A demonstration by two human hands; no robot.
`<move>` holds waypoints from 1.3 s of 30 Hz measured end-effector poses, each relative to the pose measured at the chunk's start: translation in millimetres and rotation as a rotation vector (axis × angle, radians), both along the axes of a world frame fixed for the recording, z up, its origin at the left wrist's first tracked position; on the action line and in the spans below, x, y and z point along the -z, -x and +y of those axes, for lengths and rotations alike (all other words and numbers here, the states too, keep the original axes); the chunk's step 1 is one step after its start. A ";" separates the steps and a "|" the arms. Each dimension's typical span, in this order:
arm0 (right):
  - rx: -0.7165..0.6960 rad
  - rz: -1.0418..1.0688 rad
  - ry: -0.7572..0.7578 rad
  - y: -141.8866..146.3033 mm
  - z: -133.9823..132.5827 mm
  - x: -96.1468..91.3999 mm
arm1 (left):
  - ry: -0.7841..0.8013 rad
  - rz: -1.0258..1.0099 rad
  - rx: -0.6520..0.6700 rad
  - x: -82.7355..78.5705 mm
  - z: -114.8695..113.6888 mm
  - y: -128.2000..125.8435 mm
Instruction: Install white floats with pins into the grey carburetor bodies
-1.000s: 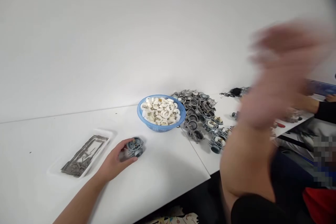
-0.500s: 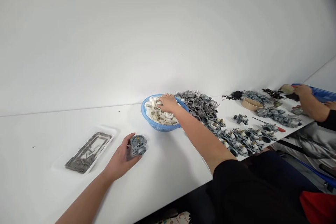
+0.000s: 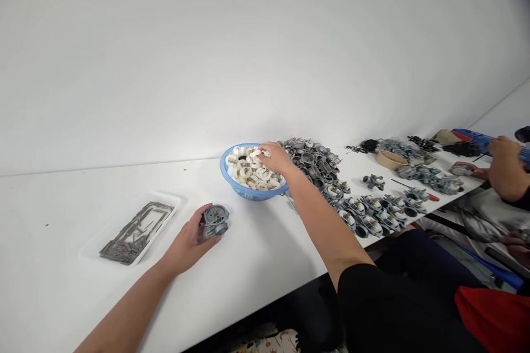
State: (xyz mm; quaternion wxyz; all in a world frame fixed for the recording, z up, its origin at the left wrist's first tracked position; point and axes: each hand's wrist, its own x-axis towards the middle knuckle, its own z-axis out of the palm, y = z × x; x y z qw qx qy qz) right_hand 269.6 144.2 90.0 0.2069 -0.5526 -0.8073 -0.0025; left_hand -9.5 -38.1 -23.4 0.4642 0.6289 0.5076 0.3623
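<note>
My left hand (image 3: 185, 244) holds a grey die-cast carburetor body (image 3: 216, 219) just above the white table, with my fingers wrapped around it. My right hand (image 3: 275, 158) reaches into a blue plastic basket (image 3: 223, 168), and its fingertips rest on a heap of white plastic carburetor floats (image 3: 248, 173). Its fingers partly hide the floats beneath, so I cannot tell whether it grips one.
A white tray (image 3: 171, 204) of small grey metal strips (image 3: 136, 233) lies left of my left hand. Right of the basket are a heap of carburetor bodies (image 3: 310, 160) and rows of carburetors (image 3: 372, 212). A co-worker's hands (image 3: 507, 168) work at the far right.
My right hand has swung from a blurred position above the table into the basket, settling on the floats. My left hand keeps the carburetor body. The view has shifted slightly.
</note>
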 end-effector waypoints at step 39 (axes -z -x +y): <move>-0.631 0.507 -0.649 103.0 -124.4 90.2 | -0.953 0.339 -0.218 -5.0 2.4 6.4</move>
